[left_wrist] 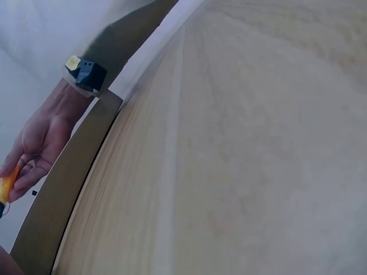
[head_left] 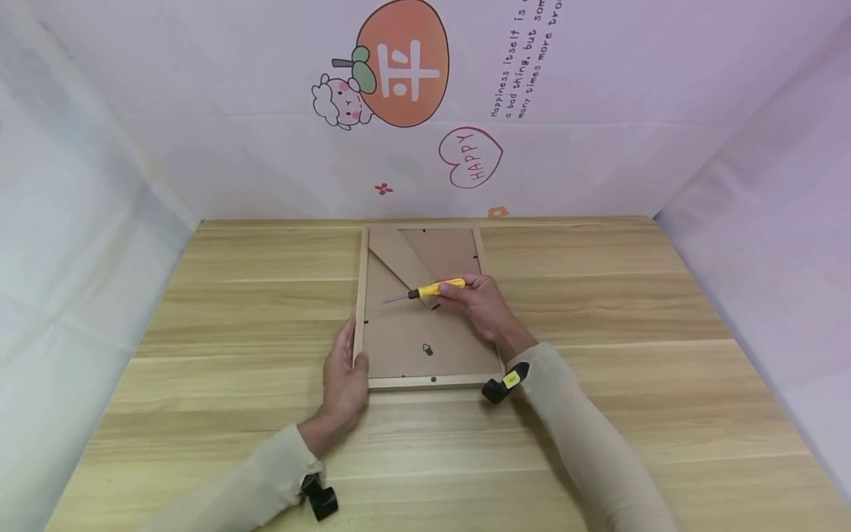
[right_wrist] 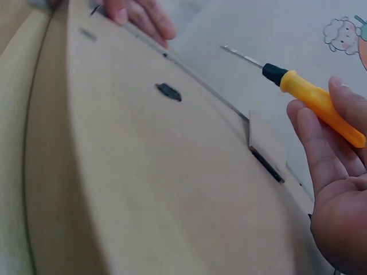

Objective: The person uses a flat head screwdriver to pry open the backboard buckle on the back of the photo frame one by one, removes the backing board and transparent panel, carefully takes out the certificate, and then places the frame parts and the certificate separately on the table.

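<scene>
Screwdriver [head_left: 435, 288] with yellow handle held in right hand [head_left: 482, 307], fingers curled round the handle, thin metal shaft pointing left over the back of a picture frame [head_left: 379, 382]. Frame lying face down near the middle of the tabletop [head_left: 598, 310], closer to the far edge, long sides running from near to far. Brown backing board [head_left: 399, 340] in view, with folded stand flap [head_left: 399, 255] toward the far end and small hanging hook [head_left: 428, 349] near the near end. Left hand [head_left: 344, 373] resting on the near left corner of the frame, fingers laid along the left rail, thumb at the near rail, steadying and not gripping tight. Same hand [right_wrist: 143, 14] seen in right wrist view at the top, fingertips on the frame edge. Right hand [left_wrist: 37, 143] seen also from left wrist view, beyond the frame rail [left_wrist: 74, 172].

Step in hand, as judged: bringing the tip [right_wrist: 226, 48] toward a small retaining tab [head_left: 366, 321] on the left rail; tip hovering above the board, not yet touching any tab. Next move probably asks for lowering the tip to the tab, sliding under or against it, and turning it aside with small force. Care needed not to scratch the board, and to keep the frame pressed flat against sliding.
</scene>
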